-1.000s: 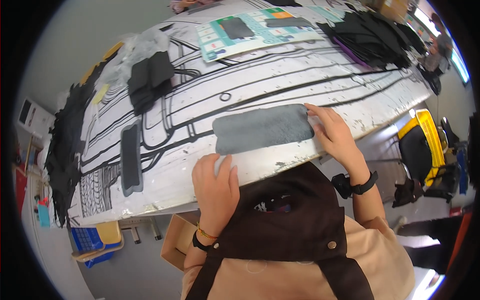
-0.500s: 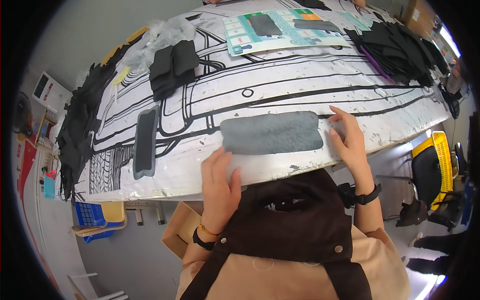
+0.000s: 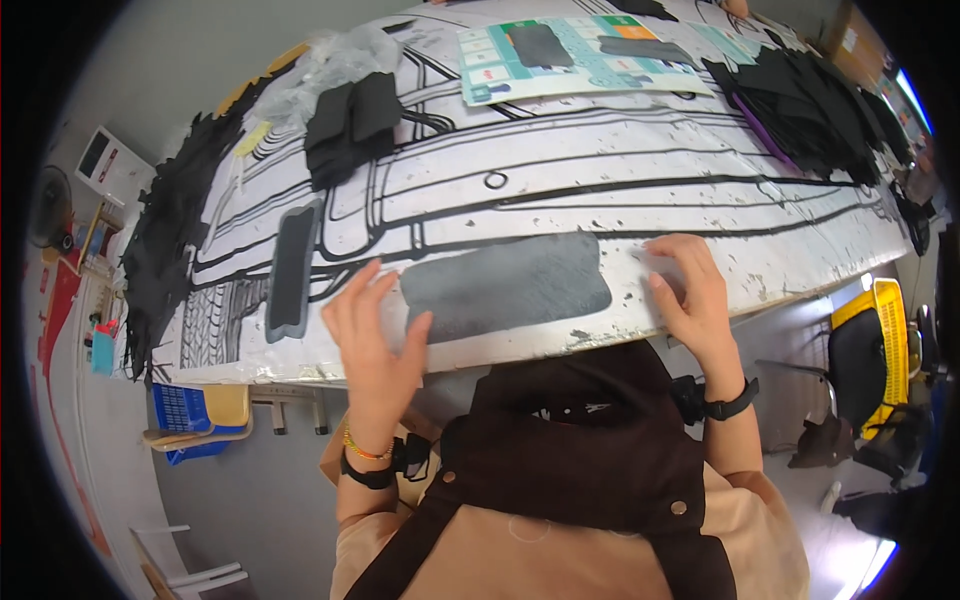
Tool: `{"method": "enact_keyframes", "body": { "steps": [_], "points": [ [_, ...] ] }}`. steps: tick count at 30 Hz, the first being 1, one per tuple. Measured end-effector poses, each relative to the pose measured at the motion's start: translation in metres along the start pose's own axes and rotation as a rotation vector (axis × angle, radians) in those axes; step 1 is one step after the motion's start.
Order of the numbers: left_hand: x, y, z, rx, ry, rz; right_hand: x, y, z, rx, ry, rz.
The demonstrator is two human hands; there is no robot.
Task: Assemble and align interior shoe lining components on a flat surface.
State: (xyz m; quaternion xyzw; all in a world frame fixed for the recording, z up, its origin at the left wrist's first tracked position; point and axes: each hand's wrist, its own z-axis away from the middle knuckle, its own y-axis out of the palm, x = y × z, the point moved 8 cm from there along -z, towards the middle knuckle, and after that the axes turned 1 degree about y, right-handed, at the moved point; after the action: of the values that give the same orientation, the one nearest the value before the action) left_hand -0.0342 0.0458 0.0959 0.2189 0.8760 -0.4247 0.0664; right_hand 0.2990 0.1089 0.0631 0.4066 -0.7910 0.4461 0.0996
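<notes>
A flat grey sheet [image 3: 508, 285] with rounded, notched ends lies near the table's front edge, slightly tilted. My left hand [image 3: 378, 325] is at its left end, fingers apart, the thumb over or beside the sheet's near left corner; whether it touches cannot be made out. To the right of the sheet, with a gap between, my right hand [image 3: 695, 300] has its fingers curved and spread with nothing in them. Farther left lies a narrow grey-edged piece with a black strip on top [image 3: 293, 270].
Two stacks of black pieces [image 3: 352, 128] sit beyond my left hand. A ragged black pile [image 3: 165, 235] lines the table's left edge. Black cloth-like pieces [image 3: 805, 110] lie at far right. A printed sheet [image 3: 490, 90] bears grey pieces at the back. A yellow crate [image 3: 890, 340] stands right.
The grey sheet has shifted left and a little nearer, tilting slightly. My left hand has moved left; my right hand has come slightly nearer and remains off the sheet.
</notes>
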Motion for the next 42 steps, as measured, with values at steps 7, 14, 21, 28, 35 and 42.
{"method": "enact_keyframes", "body": {
  "steps": [7,14,21,28,35,42],
  "points": [
    [0.033,-0.034,-0.02,-0.084,-0.012,-0.235,0.026,0.009,0.001,0.184,-0.28,0.004],
    [0.044,-0.077,-0.058,-0.15,0.007,-0.276,0.038,0.013,0.006,0.219,-0.409,0.058],
    [0.098,-0.052,-0.128,-0.104,0.143,-0.327,0.03,-0.002,0.014,0.117,-0.364,-0.023],
    [0.18,0.016,-0.205,0.034,0.091,-0.381,0.012,-0.008,0.007,0.028,-0.19,-0.25],
    [0.215,0.041,-0.221,0.024,0.019,-0.327,0.01,-0.003,0.008,0.189,-0.282,-0.249],
    [0.193,-0.036,-0.215,-0.441,0.057,-0.452,0.028,0.009,0.011,0.377,-0.314,-0.027]
  ]
}}
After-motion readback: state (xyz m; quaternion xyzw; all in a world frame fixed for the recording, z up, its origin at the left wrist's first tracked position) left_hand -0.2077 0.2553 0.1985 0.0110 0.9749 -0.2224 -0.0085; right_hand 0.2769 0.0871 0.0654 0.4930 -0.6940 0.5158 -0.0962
